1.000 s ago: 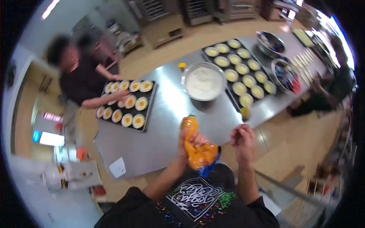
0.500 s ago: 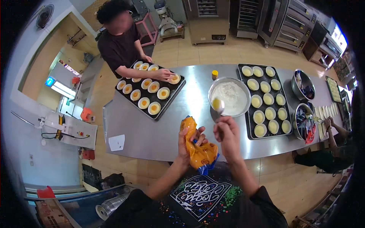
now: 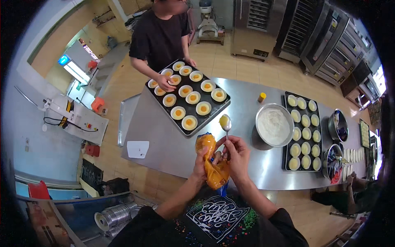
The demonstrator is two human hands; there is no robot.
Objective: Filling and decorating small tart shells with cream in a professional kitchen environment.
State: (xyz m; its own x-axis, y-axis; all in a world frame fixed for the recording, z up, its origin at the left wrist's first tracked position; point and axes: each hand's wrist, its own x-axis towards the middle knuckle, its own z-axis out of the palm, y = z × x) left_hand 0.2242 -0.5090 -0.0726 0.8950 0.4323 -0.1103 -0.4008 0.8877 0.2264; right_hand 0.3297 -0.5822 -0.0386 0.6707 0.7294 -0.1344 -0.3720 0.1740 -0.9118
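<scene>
In front of my chest, my left hand (image 3: 200,162) is wrapped round an orange piping bag (image 3: 217,175) with blue ends. A metal spoon (image 3: 229,125) with a yellow dab on its bowl is pinched upright in my right hand (image 3: 237,156), close beside the bag. Beyond the bag lies a black tray (image 3: 214,112) of pale dough rounds in paper cups, with orange filling at their centres. A co-worker's hand (image 3: 166,83) is over one of those cups.
Right of my hands, a metal bowl (image 3: 262,140) holds white powder. Past it stands a second black tray (image 3: 286,154) of pale yellow dough cups. A yellow-capped jar (image 3: 262,97), a white scraper (image 3: 138,149) and two metal bowls of packets are on the steel table (image 3: 164,154).
The spoon has moved left, away from the powder bowl, to beside the piping bag. The co-worker's hand has shifted from the tray's right corner to its left part. My view has turned left.
</scene>
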